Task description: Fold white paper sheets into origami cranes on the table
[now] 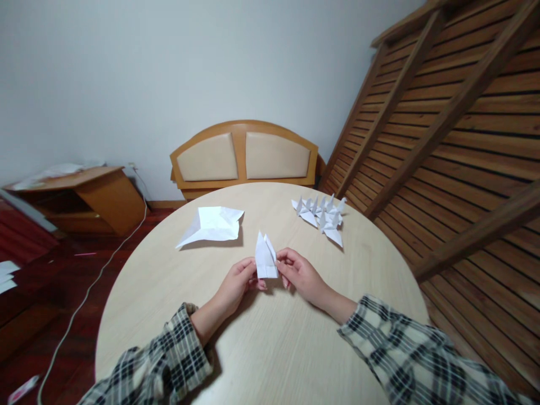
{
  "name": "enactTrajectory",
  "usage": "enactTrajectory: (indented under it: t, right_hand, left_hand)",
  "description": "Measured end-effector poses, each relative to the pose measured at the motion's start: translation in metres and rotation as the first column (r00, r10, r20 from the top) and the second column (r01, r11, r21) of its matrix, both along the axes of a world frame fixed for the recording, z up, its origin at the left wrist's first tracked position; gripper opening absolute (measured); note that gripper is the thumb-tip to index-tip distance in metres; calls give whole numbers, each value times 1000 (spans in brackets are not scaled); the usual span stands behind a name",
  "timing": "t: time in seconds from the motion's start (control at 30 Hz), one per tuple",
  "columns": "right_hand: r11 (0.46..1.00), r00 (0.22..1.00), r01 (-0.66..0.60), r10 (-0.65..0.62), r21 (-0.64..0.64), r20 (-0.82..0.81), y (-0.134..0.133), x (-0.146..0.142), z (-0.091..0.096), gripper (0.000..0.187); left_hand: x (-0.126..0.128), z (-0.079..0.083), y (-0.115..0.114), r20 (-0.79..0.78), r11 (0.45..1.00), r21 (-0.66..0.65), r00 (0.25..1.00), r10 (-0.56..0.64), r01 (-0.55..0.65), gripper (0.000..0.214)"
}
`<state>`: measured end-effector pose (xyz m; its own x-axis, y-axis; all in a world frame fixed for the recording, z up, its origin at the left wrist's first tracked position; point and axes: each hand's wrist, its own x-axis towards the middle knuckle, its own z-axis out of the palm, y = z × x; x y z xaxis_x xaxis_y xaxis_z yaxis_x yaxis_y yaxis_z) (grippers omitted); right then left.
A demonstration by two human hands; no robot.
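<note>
A small folded white paper piece (265,257) with two pointed tips stands upright just above the round pale table (261,349). My left hand (236,287) pinches its lower left edge. My right hand (297,271) pinches its right side. Both hands are closed on it, and both arms wear plaid sleeves. Farther back on the left lies a larger, partly folded white sheet (212,224). A cluster of several finished white paper cranes (322,214) sits at the table's back right.
A wooden headboard with tan padded panels (243,154) leans on the white wall behind the table. A slatted wooden frame (455,129) slants along the right. At left stand a low wooden cabinet (90,197), a white cable (90,289) on the dark floor and loose papers (6,275).
</note>
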<state>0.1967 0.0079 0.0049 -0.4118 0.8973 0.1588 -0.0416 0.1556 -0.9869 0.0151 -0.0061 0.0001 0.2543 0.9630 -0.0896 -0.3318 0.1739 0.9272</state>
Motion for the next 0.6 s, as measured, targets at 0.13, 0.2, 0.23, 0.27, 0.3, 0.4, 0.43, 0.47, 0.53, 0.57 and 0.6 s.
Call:
enactTrajectory:
  t: [0.13, 0.2, 0.23, 0.27, 0.3, 0.4, 0.43, 0.47, 0.53, 0.57, 0.6]
  right_hand:
    - [999, 999, -33, 33, -12, -20, 0, 0, 0, 29]
    - [999, 998, -48, 47, -21, -44, 0, 0, 1, 30]
    - [998, 997, -54, 52, -23, -56, 0, 0, 2, 30]
    - [998, 996, -59, 57, -23, -68, -1, 0, 2, 30]
    - [998, 995, -62, 60, -21, -77, -1, 0, 3, 31]
    - [997, 994, -68, 66, -21, -84, -3, 1, 4, 30]
    - [997, 995, -70, 68, -26, -78, -3, 1, 4, 30]
    - [997, 995, -71, 69, -31, -70, -3, 1, 4, 29]
    - [997, 996, -64, 61, -38, -58, -3, 1, 3, 28]
    - [998, 997, -54, 51, -40, -57, -2, 1, 2, 29]
    - [998, 998, -37, 35, -42, -61, -2, 0, 0, 31]
  left_hand:
    - [0, 1, 0, 30, 1000, 9, 1000, -6, 6, 32]
    - [0, 2, 0, 42, 1000, 11, 999, -8, 7, 31]
    - [0, 2, -1, 46, 1000, 10, 999, -10, 10, 31]
    - [0, 2, -1, 48, 1000, 10, 999, -12, 12, 31]
    - [0, 2, 0, 47, 1000, 10, 999, -14, 13, 31]
    - [0, 3, 0, 36, 1000, 10, 999, -12, 12, 31]
    - [0, 3, 0, 32, 1000, 9, 999, -11, 10, 31]
    - [0, 3, 0, 28, 1000, 10, 1000, -10, 10, 31]
    - [0, 3, 0, 10, 1000, 15, 1000, -13, 13, 31]
    - [0, 3, -1, -5, 1000, 22, 1000, -16, 16, 32]
    - [0, 3, -1, -25, 999, 33, 1000, -17, 18, 33]
